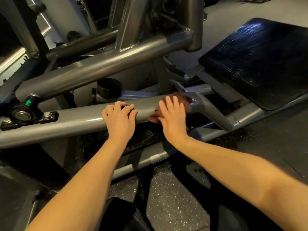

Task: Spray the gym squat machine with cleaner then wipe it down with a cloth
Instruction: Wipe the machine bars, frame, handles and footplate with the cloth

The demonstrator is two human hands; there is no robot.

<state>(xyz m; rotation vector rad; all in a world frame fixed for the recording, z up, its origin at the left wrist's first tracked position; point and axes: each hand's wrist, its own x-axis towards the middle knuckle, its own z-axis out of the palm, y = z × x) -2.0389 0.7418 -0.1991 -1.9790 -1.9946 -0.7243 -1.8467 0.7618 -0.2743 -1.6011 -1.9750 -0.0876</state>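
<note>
Down low, right by the squat machine point(100, 67) — grey metal tubes crossing every which way. Resting on the fat lower tube point(75, 117) with the left hand point(119, 117): fingers bent a little and lying over the top, thumb on the near side, not wrapped round, holding nothing. Pressing a brown cloth point(185, 100) onto the same tube with the right hand point(173, 117), just beside the left one but not touching it. Fingers point(168, 104) of that hand spread wide and nearly straight, a bit blurry, lying flat on the cloth — no pinch, no fist.

Cloth mostly hidden under the palm and fingers. Peeking out past the fingertips on the far side, and again as a small crumpled bit by the thumb, at the near edge of the tube. Sitting right where the tube starts to bend down toward the floor. Shiny and wet-looking on that bend, just past the cloth.

Far to the left on the same tube, a black bearing block point(23, 115) bolted down, with a small green knob point(28, 102) just above it. Behind the tube and further back, a short round black cup point(109, 88). Up at the right, well apart from both hands, a big dark ribbed foot plate point(260, 60), tilted. Underneath it all, black rubber floor point(168, 197) with little white specks.
</note>
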